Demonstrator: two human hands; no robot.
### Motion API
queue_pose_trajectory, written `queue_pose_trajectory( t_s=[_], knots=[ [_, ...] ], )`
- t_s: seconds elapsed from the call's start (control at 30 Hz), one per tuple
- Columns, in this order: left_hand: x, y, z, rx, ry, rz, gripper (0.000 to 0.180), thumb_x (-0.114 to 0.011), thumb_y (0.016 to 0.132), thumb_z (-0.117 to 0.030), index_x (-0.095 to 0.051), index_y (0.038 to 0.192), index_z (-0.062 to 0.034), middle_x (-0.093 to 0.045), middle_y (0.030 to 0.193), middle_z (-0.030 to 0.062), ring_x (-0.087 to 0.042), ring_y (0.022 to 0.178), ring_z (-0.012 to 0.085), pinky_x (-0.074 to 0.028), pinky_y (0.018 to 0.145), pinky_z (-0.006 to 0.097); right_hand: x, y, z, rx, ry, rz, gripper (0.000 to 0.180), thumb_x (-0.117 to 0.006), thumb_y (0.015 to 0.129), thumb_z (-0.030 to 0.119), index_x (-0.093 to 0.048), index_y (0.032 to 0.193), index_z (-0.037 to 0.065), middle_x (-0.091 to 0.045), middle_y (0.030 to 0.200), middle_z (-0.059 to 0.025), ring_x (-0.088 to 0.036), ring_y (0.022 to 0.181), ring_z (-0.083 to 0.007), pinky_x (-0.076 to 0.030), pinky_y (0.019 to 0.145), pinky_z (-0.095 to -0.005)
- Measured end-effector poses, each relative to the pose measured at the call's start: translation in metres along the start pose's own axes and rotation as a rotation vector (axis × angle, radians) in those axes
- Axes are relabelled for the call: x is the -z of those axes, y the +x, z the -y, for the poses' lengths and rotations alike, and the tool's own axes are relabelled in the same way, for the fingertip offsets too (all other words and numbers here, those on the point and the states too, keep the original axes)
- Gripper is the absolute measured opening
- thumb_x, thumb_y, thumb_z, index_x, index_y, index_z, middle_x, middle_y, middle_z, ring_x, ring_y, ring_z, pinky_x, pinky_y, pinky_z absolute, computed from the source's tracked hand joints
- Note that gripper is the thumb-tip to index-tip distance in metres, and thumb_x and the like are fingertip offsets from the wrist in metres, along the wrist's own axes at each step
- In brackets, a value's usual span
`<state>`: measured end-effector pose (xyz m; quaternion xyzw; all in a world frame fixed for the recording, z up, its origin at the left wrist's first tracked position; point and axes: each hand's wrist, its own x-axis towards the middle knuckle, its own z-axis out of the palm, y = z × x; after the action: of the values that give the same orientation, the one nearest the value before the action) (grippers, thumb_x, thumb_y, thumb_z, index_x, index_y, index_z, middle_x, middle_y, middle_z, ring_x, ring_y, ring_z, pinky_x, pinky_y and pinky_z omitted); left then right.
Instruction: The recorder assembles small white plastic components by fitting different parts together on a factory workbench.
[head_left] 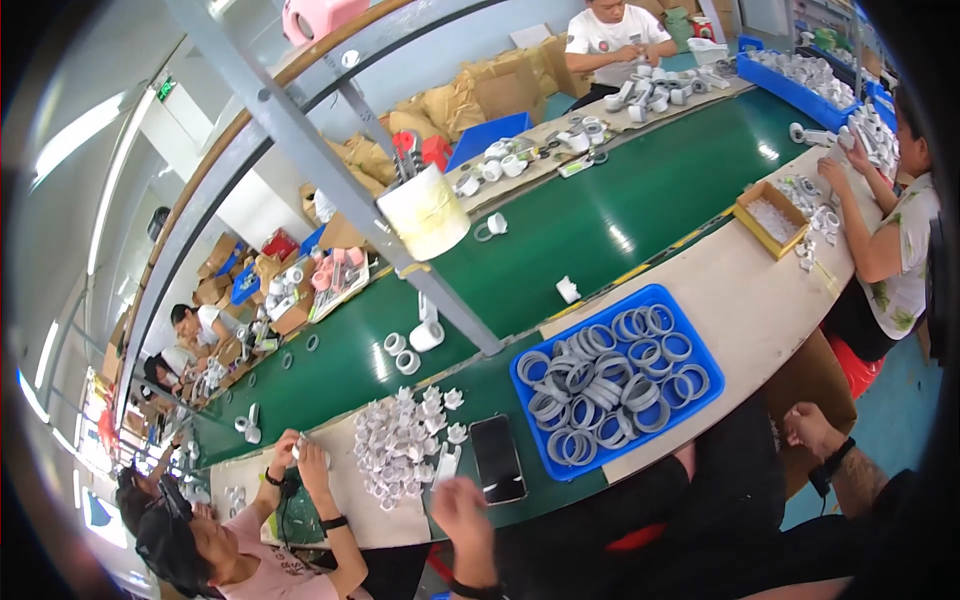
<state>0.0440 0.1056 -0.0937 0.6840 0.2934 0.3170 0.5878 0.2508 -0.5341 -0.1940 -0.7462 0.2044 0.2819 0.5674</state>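
Note:
My left hand (462, 515), a little blurred, is at the bench's near edge with its fingers closed on a white plastic part (447, 464). Just beyond lies a heap of white pronged plastic parts (395, 450), and a dark-screened phone (497, 460) is to the right of the hand. My right hand (812, 430) hangs off the bench at the right, fingers curled together; whatever they may hold is too small to make out. Between the hands, on the bench, sits a blue tray (712, 372) filled with grey rings (600, 375).
A green conveyor belt (540, 250) runs beyond the bench, carrying scattered white parts. A grey metal post (350, 190) rises beside it with a roll (425, 212) attached. A yellow box (772, 222) stands at right. Co-workers sit left, right and across.

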Motion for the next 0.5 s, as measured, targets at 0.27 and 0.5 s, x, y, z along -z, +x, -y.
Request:
queue_pose_trajectory(
  t_s=[0.27,0.5],
  knots=[
    [0.004,-0.130,0.057,-0.257,0.797,0.107,0.024,-0.091,0.089,-0.028,-0.079,0.094,-0.0079,-0.077,0.082,0.0075,-0.076,0.079,0.0294,-0.060,0.074,0.042,-0.025,0.032,0.008,0.525,-1.055,-0.289,0.031,-0.076,0.088,0.014,-0.071,0.116,0.002,-0.072,0.104,-0.0229,-0.074,0.103,-0.0450,-0.063,0.093,-0.0479],
    [-0.082,-0.111,0.074,-0.290,0.897,0.651,0.040,-0.086,0.093,-0.049,-0.083,0.111,-0.0132,-0.081,0.110,0.0163,-0.076,0.112,0.0387,-0.059,0.093,0.054,-0.022,-0.015,0.156,0.449,-0.752,0.623,0.039,-0.078,0.106,0.023,-0.072,0.137,0.000,-0.081,0.112,-0.0111,-0.077,0.106,-0.0217,-0.061,0.096,-0.0386]
  ],
)
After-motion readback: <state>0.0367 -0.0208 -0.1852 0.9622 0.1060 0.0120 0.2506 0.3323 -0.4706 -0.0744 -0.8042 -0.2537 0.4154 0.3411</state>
